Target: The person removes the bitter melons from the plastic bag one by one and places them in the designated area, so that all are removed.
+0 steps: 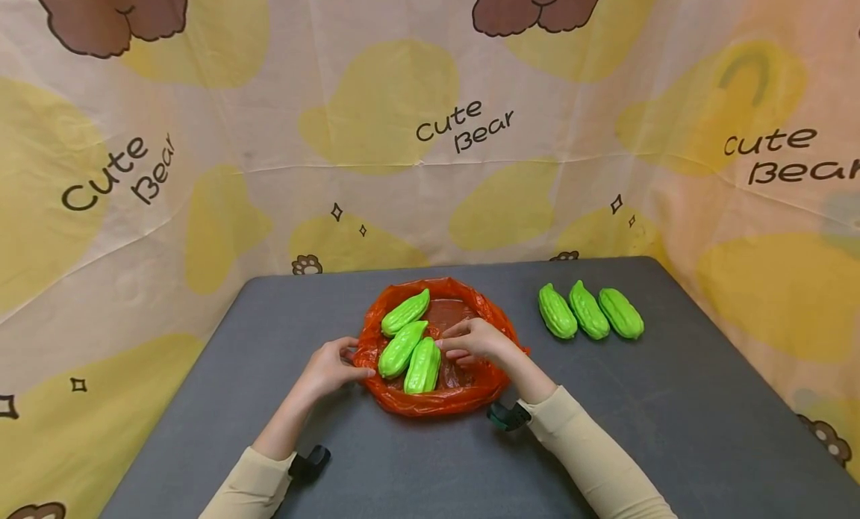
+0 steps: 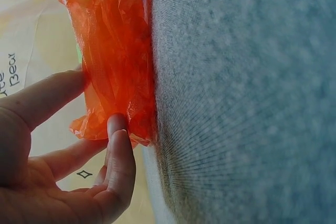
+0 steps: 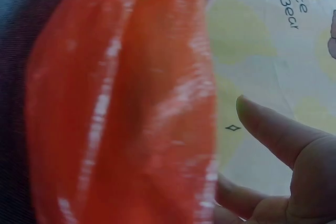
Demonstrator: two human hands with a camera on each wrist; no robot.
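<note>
Nearest, cream sleeves (image 1: 584, 444) are covering the forearms, and dark wrist mounts (image 1: 516, 415) are showing beside the cuffs. The left hand (image 1: 329, 366) is holding the left edge of the red bag (image 1: 437, 407) lightly, its thumb and curled fingers lying around the gathered film. The right hand (image 1: 475, 338) is reaching over the opening; its thumb is standing apart from the fingers, so the grip is spread, not pinching. Its fingertips are sitting right beside the nearest green gourd (image 1: 422, 366); whether they are touching it, I cannot tell.

That gourd is lying in the bag's left half, with 2 others, the middle gourd (image 1: 402, 349) and the far gourd (image 1: 406, 313), lying just behind it. The step in hand seems to be settling the gourd among them. To do it well, the left hand should be bracing the film without tugging, and the right hand should be guiding the gourd by its broad middle, its wrist clearing the rolled rim.

Farther right, 3 more gourds (image 1: 589, 311) are lying side by side on the dark grey table (image 1: 605, 399). Beyond its edge, a creased pale cloth (image 1: 376, 198) is hanging around, showing yellow blotches and "cute Bear" lettering.
</note>
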